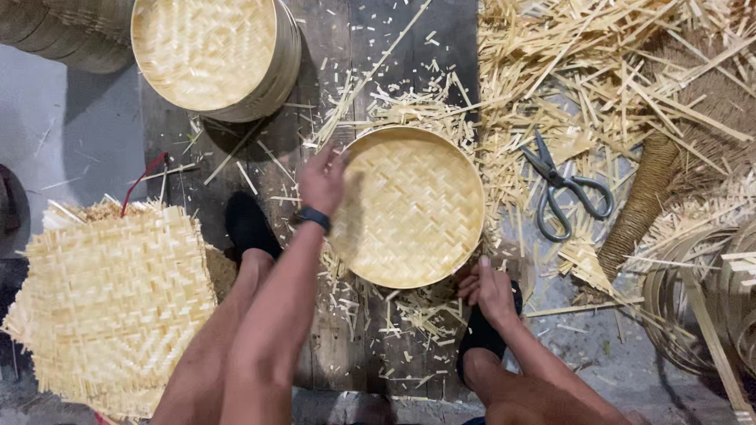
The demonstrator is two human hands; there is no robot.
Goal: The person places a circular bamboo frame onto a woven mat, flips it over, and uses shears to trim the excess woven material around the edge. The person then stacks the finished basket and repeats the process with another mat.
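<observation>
A round woven bamboo tray (pixel 409 206) with a bent rim lies on the dark wooden boards in front of me. My left hand (pixel 321 179) grips its left rim, with a dark band on that wrist. At the tray's lower right edge my right hand (pixel 488 290) presses against the rim with curled fingers. Both my legs frame the tray, feet in black shoes.
A stack of finished round trays (pixel 213 55) stands at the top left. A pile of square woven mats (pixel 110 299) lies at the left. Metal scissors (pixel 561 189) rest among bamboo offcuts (pixel 598 71) on the right, beside a rope coil (pixel 642 206) and bent bamboo hoops (pixel 701 307).
</observation>
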